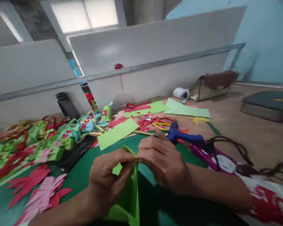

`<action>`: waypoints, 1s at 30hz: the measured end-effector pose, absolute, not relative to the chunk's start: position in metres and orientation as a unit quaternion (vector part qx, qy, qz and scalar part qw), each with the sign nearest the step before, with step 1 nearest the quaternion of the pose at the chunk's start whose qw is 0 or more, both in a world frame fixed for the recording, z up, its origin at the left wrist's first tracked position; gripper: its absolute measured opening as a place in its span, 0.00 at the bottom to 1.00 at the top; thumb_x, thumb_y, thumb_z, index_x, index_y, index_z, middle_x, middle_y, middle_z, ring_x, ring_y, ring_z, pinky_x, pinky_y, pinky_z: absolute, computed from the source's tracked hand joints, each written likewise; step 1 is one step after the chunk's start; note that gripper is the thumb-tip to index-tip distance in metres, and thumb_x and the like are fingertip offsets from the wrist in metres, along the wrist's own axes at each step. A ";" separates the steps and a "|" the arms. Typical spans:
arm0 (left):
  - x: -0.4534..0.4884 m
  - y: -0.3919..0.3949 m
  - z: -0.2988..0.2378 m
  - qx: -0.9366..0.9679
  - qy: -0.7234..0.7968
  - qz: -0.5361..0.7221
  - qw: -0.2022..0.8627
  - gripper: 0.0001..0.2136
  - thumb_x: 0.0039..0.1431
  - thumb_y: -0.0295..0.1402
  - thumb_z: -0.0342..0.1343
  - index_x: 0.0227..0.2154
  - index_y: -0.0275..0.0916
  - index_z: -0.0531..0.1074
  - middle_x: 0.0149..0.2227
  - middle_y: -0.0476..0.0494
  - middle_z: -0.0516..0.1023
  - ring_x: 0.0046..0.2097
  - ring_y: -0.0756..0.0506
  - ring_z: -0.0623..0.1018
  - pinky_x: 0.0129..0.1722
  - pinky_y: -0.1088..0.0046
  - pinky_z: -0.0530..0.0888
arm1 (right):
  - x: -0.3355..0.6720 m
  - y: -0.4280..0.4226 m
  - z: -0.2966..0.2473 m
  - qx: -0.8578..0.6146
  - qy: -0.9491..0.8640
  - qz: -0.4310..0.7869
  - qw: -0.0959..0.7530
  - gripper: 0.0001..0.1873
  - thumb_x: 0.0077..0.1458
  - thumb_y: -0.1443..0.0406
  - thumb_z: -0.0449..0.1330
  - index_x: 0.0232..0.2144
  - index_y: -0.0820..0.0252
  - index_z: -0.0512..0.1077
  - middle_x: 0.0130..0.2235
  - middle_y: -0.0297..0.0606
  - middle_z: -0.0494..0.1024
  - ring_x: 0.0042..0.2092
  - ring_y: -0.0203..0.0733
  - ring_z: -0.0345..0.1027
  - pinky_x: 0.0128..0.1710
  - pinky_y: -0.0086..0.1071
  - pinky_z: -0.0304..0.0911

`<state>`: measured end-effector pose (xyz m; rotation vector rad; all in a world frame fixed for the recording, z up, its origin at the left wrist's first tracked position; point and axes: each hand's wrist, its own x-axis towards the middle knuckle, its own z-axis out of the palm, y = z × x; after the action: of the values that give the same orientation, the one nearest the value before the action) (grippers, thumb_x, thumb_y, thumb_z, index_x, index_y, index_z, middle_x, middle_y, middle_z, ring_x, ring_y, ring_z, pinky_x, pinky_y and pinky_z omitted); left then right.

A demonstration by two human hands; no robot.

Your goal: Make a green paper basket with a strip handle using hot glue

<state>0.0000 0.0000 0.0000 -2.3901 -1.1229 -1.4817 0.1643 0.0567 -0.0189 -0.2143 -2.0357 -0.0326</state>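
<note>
Two bare hands share one folded green paper (135,197), which stands edge-up at six o'clock, nearest the person, above a green surface (79,179). The left hand (108,175) has its grip clamped on the upper edge, thumb and finger pressed together through the fold. The right hand (165,163) meets it at the same corner, its fingertips also pinching the paper, with one finger raised clear.

The step in hand looks like bringing two edges together at that upper corner; whether adhesive lies between them cannot be told. The next move seems to call for a steady pinch, edges level, without crushing the open lower part.

Around the paper, a loose light-green strip (118,133) lies at eleven o'clock and a blue glue gun (185,135) at two, just beyond the right hand. Yellow-handled scissors (160,126) sit near one o'clock. A dark phone (76,152) lies at nine, small green paper bags (55,152) past it, and pink petal cut-outs (46,191) at eight.
</note>
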 end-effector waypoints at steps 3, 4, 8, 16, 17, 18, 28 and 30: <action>0.003 0.000 0.004 -0.772 -0.395 -0.493 0.065 0.07 0.51 0.22 0.54 0.23 0.39 0.69 0.19 0.54 0.75 0.20 0.54 0.75 0.21 0.84 0.70 | 0.165 0.057 -0.020 -0.088 -0.851 -0.022 0.517 0.07 0.55 0.74 0.51 0.34 0.63 0.68 0.31 0.38 0.73 0.36 0.38 0.67 0.50 0.44 0.57; 0.003 0.000 0.005 -0.769 -0.401 -0.494 0.066 0.07 0.51 0.22 0.54 0.23 0.40 0.68 0.19 0.54 0.75 0.19 0.54 0.74 0.21 0.84 0.70 | 0.165 0.057 -0.020 -0.088 -0.851 -0.024 0.516 0.07 0.55 0.74 0.51 0.34 0.63 0.68 0.31 0.38 0.73 0.36 0.38 0.67 0.49 0.44 0.57; 0.004 -0.001 0.007 -0.762 -0.418 -0.490 0.065 0.07 0.51 0.22 0.54 0.22 0.41 0.68 0.19 0.54 0.75 0.19 0.53 0.74 0.21 0.83 0.71 | 0.165 0.057 -0.021 -0.088 -0.852 -0.029 0.516 0.07 0.56 0.74 0.50 0.33 0.62 0.67 0.31 0.37 0.73 0.36 0.38 0.67 0.50 0.45 0.56; 0.001 0.002 0.005 -0.775 -0.404 -0.485 0.025 0.07 0.51 0.22 0.54 0.23 0.39 0.69 0.20 0.53 0.75 0.20 0.53 0.74 0.21 0.82 0.70 | 0.163 0.060 -0.023 -0.090 -0.864 -0.075 0.490 0.09 0.54 0.75 0.47 0.32 0.62 0.65 0.30 0.38 0.72 0.35 0.40 0.67 0.50 0.46 0.54; -0.001 0.003 0.008 -0.779 -0.407 -0.476 0.023 0.06 0.51 0.21 0.55 0.23 0.38 0.70 0.20 0.52 0.75 0.20 0.53 0.74 0.22 0.82 0.70 | 0.163 0.061 -0.023 -0.099 -0.865 -0.082 0.485 0.09 0.53 0.75 0.47 0.31 0.62 0.64 0.30 0.37 0.72 0.35 0.40 0.66 0.49 0.45 0.54; -0.004 0.003 0.014 -0.783 -0.412 -0.465 0.023 0.06 0.52 0.21 0.55 0.24 0.38 0.71 0.21 0.52 0.76 0.21 0.53 0.75 0.23 0.82 0.71 | 0.162 0.061 -0.022 -0.110 -0.866 -0.088 0.480 0.09 0.53 0.75 0.46 0.30 0.62 0.64 0.29 0.37 0.71 0.34 0.40 0.66 0.48 0.45 0.55; -0.009 -0.009 0.053 -0.855 -0.464 -0.208 0.103 0.11 0.48 0.36 0.64 0.36 0.41 0.78 0.51 0.39 0.74 0.55 0.30 0.67 0.51 0.42 0.65 | 0.159 0.048 -0.014 -0.190 -0.864 -0.158 0.439 0.11 0.56 0.76 0.46 0.27 0.62 0.65 0.25 0.35 0.68 0.29 0.38 0.61 0.50 0.46 0.51; -0.004 -0.006 0.046 -0.846 -0.488 -0.192 0.099 0.05 0.50 0.31 0.62 0.32 0.44 0.79 0.49 0.42 0.76 0.55 0.30 0.67 0.51 0.40 0.63 | 0.160 0.045 -0.013 -0.180 -0.867 -0.182 0.428 0.11 0.56 0.76 0.46 0.27 0.63 0.66 0.25 0.35 0.69 0.30 0.39 0.61 0.51 0.49 0.50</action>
<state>-0.0036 -0.0061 0.0455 -2.5017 -1.4420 -0.5668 0.1596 0.0447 -0.0129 -0.4484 -2.1655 -0.4543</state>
